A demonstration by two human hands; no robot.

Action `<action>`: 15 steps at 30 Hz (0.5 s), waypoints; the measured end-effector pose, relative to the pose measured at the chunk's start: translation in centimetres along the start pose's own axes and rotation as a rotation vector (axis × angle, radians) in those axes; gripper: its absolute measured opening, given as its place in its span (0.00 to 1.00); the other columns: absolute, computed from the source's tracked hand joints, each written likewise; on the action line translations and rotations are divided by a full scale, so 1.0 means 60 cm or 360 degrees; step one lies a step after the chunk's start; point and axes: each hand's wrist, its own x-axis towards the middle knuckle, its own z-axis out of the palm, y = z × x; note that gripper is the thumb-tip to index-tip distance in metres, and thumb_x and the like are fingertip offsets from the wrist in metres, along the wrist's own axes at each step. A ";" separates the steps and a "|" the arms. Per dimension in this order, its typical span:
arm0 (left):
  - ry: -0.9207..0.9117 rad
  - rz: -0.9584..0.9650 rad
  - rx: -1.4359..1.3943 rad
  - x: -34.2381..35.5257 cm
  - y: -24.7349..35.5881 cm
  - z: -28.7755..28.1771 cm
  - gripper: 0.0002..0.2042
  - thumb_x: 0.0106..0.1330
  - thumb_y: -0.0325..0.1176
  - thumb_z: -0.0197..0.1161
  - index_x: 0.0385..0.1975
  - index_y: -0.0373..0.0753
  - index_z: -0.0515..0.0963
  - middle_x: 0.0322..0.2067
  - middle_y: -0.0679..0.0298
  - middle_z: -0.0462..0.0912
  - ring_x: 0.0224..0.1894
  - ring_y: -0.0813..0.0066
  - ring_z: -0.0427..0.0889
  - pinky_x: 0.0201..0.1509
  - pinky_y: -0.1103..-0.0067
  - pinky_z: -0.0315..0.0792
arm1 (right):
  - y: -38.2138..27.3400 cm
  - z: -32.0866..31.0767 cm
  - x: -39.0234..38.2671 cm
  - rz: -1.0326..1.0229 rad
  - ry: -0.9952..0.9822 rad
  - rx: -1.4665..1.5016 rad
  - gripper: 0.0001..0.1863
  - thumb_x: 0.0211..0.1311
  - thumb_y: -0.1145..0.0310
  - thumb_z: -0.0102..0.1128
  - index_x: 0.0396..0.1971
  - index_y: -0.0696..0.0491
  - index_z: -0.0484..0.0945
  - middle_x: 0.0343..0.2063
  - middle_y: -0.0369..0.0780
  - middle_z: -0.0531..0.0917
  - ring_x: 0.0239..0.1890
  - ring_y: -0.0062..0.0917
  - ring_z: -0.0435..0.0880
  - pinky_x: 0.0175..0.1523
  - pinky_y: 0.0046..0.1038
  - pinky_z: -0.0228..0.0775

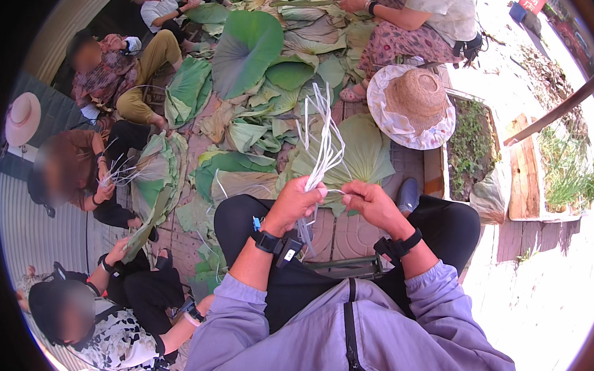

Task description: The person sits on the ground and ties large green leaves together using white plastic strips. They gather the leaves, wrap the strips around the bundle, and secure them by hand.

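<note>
In the head view, my left hand [298,202] is closed round a loose bundle of white flat strands [320,146], looped and fanning upward, with tails hanging below the fist. Just to its right my right hand [366,204] pinches one white strand drawn sideways from the bundle. Both hands are above my lap. Large lotus leaves [247,48], some green and some faded, lie spread on the paving ahead; a broad pale leaf [362,152] lies just beyond my hands.
Several people [69,308] sit along the left, some handling leaves or white strands. Another person [413,17] sits at top right. A straw hat [415,101] rests by planter boxes [525,191] on the right, near a slanting pole [556,108]. Corrugated metal [52,233] stands at left.
</note>
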 end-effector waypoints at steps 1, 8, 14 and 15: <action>-0.0002 -0.0002 0.0001 0.000 -0.001 0.000 0.06 0.67 0.31 0.64 0.39 0.36 0.78 0.26 0.69 0.78 0.16 0.89 0.67 0.18 0.88 0.59 | -0.001 0.000 0.000 0.0028 -0.0018 0.0021 0.09 0.69 0.72 0.57 0.43 0.61 0.78 0.27 0.33 0.78 0.31 0.17 0.73 0.38 0.23 0.68; 0.0014 -0.0005 0.0046 -0.004 0.000 0.002 0.07 0.67 0.30 0.64 0.39 0.36 0.77 0.26 0.69 0.78 0.16 0.89 0.67 0.18 0.88 0.60 | 0.001 0.004 0.000 0.0063 -0.0072 0.0007 0.11 0.70 0.71 0.59 0.46 0.61 0.78 0.31 0.33 0.80 0.33 0.16 0.78 0.41 0.22 0.72; 0.0015 -0.0023 0.0098 0.000 0.006 0.006 0.07 0.67 0.31 0.64 0.39 0.37 0.77 0.25 0.70 0.77 0.17 0.89 0.66 0.19 0.88 0.59 | 0.000 0.007 -0.001 0.0021 0.0006 0.0078 0.08 0.68 0.73 0.57 0.42 0.60 0.78 0.25 0.32 0.76 0.29 0.16 0.72 0.36 0.23 0.67; 0.0006 -0.0028 0.0118 -0.002 0.011 0.010 0.07 0.67 0.31 0.64 0.39 0.37 0.77 0.25 0.70 0.77 0.17 0.89 0.66 0.19 0.88 0.59 | -0.002 0.007 -0.002 0.0004 0.0002 0.0044 0.07 0.68 0.73 0.57 0.41 0.60 0.78 0.25 0.32 0.76 0.28 0.16 0.71 0.35 0.24 0.67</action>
